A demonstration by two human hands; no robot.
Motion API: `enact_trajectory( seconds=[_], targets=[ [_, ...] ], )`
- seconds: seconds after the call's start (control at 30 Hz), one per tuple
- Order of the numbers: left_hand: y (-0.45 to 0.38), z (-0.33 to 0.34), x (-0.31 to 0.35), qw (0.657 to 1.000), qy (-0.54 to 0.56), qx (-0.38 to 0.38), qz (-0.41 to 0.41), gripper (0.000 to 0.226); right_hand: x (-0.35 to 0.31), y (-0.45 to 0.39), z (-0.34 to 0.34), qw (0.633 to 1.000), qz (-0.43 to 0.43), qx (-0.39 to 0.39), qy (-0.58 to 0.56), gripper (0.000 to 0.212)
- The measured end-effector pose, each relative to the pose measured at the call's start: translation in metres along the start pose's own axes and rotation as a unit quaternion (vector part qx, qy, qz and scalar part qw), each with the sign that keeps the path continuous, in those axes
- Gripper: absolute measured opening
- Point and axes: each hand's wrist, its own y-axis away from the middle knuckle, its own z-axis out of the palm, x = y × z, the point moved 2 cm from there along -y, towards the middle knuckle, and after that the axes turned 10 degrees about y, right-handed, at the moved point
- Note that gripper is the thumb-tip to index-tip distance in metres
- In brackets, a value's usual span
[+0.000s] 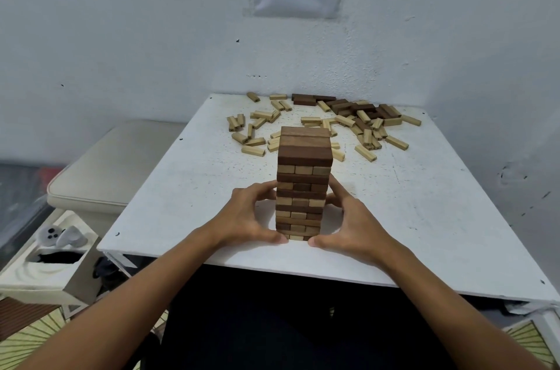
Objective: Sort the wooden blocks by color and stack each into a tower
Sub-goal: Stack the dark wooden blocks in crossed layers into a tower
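Tower (303, 181), mixed dark and light layers: cupped low by left hand (253, 218) and right hand (353, 222), fingers curled round. Squeeze evenly; avoid tilting.

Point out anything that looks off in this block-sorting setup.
The tower that the left hand and right hand steady mixes dark and light blocks, so it is not sorted by color. Loose blocks lie scattered at the table's far edge.
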Motion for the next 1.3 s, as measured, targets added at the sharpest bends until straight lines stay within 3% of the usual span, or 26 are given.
enact_trajectory(
  seconds=[0.9,1.3],
  targets=[
    [0.016,-0.057,-0.017,0.997,0.010,0.068,0.031,0.079,-0.041,-0.059,0.034,0.997,-0.059,-0.039,-0.012,0.119],
    [0.020,-0.087,-0.037,0.994,-0.004,0.110,0.018,0.082,-0.063,-0.093,0.053,0.994,-0.086,-0.068,-0.021,0.118]
  ],
)
